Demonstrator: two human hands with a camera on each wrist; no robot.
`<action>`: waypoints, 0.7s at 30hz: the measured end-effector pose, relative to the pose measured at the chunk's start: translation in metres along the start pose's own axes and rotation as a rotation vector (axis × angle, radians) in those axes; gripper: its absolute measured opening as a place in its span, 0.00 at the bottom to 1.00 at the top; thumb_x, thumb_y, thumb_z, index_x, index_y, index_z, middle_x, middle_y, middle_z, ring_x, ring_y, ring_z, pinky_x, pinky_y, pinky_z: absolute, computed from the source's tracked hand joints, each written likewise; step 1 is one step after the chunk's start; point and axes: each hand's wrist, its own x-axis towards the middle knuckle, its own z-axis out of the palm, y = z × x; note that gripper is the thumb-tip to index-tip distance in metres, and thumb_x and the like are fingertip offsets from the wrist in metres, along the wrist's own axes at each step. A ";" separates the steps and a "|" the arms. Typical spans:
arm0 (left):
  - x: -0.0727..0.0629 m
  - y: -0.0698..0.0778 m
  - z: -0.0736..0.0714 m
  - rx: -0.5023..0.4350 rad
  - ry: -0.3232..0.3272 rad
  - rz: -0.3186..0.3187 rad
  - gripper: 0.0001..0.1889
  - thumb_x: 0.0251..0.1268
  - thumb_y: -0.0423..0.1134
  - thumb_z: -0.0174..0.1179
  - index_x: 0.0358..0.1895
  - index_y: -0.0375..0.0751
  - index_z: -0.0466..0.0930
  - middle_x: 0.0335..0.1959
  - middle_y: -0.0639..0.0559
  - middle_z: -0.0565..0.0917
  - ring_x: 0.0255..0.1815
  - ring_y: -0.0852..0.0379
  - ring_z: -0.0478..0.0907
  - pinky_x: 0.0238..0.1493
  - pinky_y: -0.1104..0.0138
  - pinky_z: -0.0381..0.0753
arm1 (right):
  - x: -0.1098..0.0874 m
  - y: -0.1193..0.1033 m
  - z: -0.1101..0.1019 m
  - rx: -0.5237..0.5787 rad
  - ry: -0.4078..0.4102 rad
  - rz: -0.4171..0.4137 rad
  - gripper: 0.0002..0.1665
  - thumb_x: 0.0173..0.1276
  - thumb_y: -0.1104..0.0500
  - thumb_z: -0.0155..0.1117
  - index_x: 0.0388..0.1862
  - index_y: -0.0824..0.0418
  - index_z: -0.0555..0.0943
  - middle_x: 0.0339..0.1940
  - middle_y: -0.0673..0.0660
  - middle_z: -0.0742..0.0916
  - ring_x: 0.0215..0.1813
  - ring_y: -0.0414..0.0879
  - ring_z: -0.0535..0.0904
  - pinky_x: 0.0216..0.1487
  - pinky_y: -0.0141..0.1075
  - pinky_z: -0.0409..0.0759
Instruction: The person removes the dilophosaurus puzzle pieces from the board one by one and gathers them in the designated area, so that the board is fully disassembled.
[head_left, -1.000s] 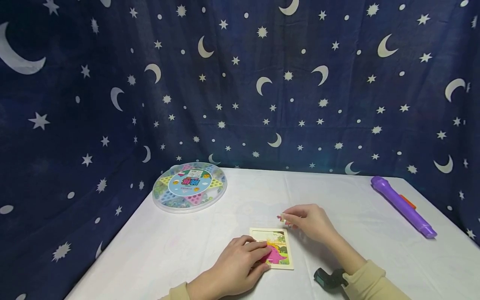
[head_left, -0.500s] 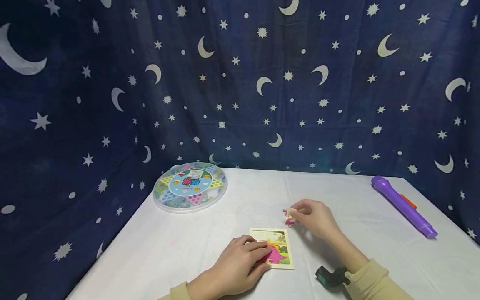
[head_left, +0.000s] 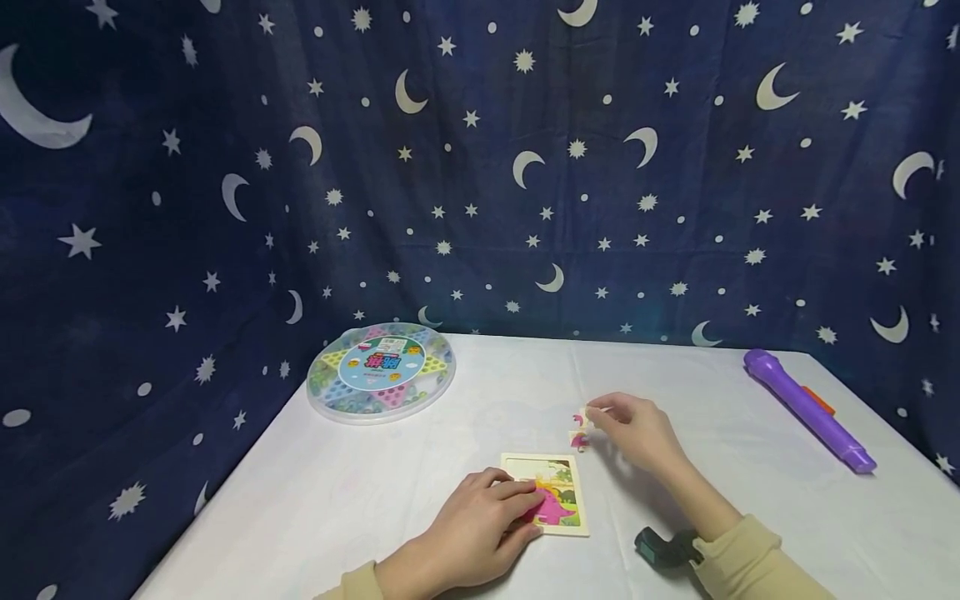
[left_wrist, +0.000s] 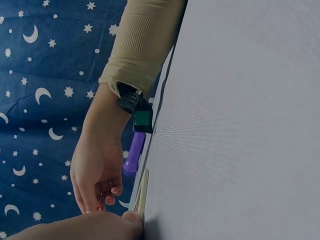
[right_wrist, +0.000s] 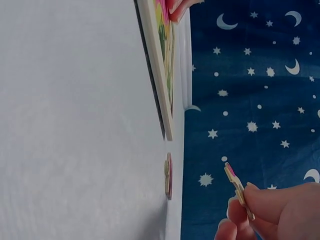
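My left hand [head_left: 480,529] rests on a small wooden jigsaw puzzle board [head_left: 583,518], its fingers over the pink dinosaur picture [head_left: 553,510] and its thumb at the near edge. The fingers cover the board's left part; the upper left inside the frame is pale. Behind the board, my right hand [head_left: 636,433] pinches a puzzle piece [right_wrist: 239,192] between thumb and fingers, held above the table. Pink markings show on this piece. Another pink-and-cream puzzle piece [head_left: 577,441] lies flat on the table, just beyond the board's far right corner.
A round, clear-lidded Chinese checkers set [head_left: 381,373] lies at the back left of the white table [head_left: 300,508]. At the right is a purple toy microphone [head_left: 810,412] with an orange part. A dark wrist camera [head_left: 663,548] sits at the right cuff.
My right hand has moved slightly back and to the right with one puzzle piece; the other now lies apart below it. My left hand and the board stay in place.
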 end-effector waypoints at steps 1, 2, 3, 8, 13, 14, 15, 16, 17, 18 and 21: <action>0.000 0.000 0.000 0.000 0.000 -0.001 0.20 0.77 0.53 0.57 0.63 0.51 0.84 0.62 0.56 0.82 0.58 0.56 0.77 0.59 0.57 0.76 | 0.000 0.001 0.000 -0.002 0.007 -0.010 0.17 0.74 0.47 0.67 0.54 0.54 0.87 0.42 0.54 0.89 0.41 0.49 0.80 0.41 0.43 0.76; 0.000 0.000 0.000 0.001 0.000 -0.001 0.20 0.77 0.53 0.57 0.63 0.51 0.84 0.62 0.56 0.82 0.58 0.56 0.77 0.59 0.57 0.76 | 0.001 0.002 0.000 -0.002 0.013 -0.019 0.16 0.74 0.48 0.66 0.54 0.54 0.87 0.42 0.54 0.89 0.42 0.49 0.80 0.42 0.43 0.76; -0.001 0.000 0.000 0.003 0.002 -0.001 0.20 0.77 0.53 0.57 0.63 0.51 0.84 0.62 0.56 0.82 0.58 0.56 0.77 0.59 0.57 0.76 | 0.001 0.003 0.000 -0.003 0.016 -0.026 0.16 0.74 0.48 0.66 0.54 0.54 0.87 0.43 0.55 0.89 0.42 0.50 0.81 0.43 0.44 0.77; -0.002 0.001 0.000 0.015 0.018 0.008 0.20 0.76 0.53 0.58 0.62 0.51 0.84 0.62 0.56 0.83 0.57 0.56 0.77 0.59 0.58 0.75 | 0.003 0.010 0.002 -0.016 0.038 -0.013 0.18 0.76 0.48 0.62 0.55 0.57 0.86 0.49 0.57 0.89 0.46 0.52 0.82 0.47 0.49 0.78; -0.002 0.001 0.000 0.015 0.027 0.014 0.19 0.76 0.53 0.59 0.62 0.50 0.85 0.61 0.56 0.83 0.57 0.56 0.77 0.58 0.58 0.76 | 0.005 0.015 0.002 -0.010 0.044 0.023 0.19 0.77 0.47 0.62 0.55 0.58 0.86 0.50 0.60 0.88 0.48 0.55 0.81 0.50 0.53 0.77; -0.002 0.001 0.000 0.014 0.027 0.015 0.19 0.76 0.53 0.59 0.62 0.50 0.85 0.61 0.56 0.83 0.57 0.56 0.77 0.58 0.58 0.76 | 0.005 0.015 0.002 -0.009 0.045 0.025 0.19 0.77 0.47 0.62 0.55 0.59 0.86 0.50 0.60 0.88 0.48 0.55 0.81 0.50 0.53 0.77; -0.002 0.001 0.000 0.014 0.028 0.015 0.19 0.76 0.53 0.59 0.62 0.50 0.85 0.61 0.56 0.83 0.57 0.56 0.77 0.58 0.58 0.76 | 0.005 0.016 0.001 -0.008 0.044 0.027 0.19 0.77 0.48 0.62 0.55 0.59 0.86 0.50 0.60 0.88 0.48 0.55 0.81 0.49 0.53 0.77; -0.002 0.001 0.000 0.013 0.029 0.016 0.19 0.76 0.53 0.59 0.62 0.50 0.85 0.61 0.56 0.83 0.57 0.56 0.77 0.58 0.58 0.76 | 0.005 0.017 0.001 -0.007 0.043 0.030 0.19 0.76 0.48 0.62 0.55 0.59 0.86 0.49 0.60 0.88 0.48 0.55 0.81 0.49 0.53 0.77; -0.002 0.001 0.000 0.012 0.030 0.016 0.19 0.76 0.53 0.59 0.62 0.50 0.85 0.61 0.56 0.83 0.57 0.56 0.77 0.58 0.58 0.76 | 0.005 0.017 0.001 -0.009 0.043 0.031 0.19 0.76 0.48 0.63 0.54 0.59 0.86 0.48 0.59 0.88 0.47 0.55 0.81 0.48 0.52 0.77; -0.002 0.001 0.000 0.010 0.031 0.016 0.19 0.76 0.53 0.59 0.62 0.50 0.85 0.61 0.56 0.83 0.57 0.56 0.77 0.58 0.58 0.76 | 0.005 0.017 0.000 -0.012 0.043 0.031 0.18 0.76 0.48 0.63 0.54 0.59 0.86 0.47 0.59 0.88 0.47 0.54 0.81 0.48 0.52 0.77; -0.002 0.001 0.000 0.011 0.035 0.014 0.19 0.76 0.53 0.59 0.62 0.50 0.85 0.61 0.56 0.83 0.57 0.56 0.77 0.58 0.58 0.76 | 0.006 0.019 -0.001 -0.025 0.040 0.035 0.17 0.76 0.49 0.63 0.52 0.60 0.86 0.44 0.57 0.89 0.45 0.53 0.81 0.46 0.50 0.77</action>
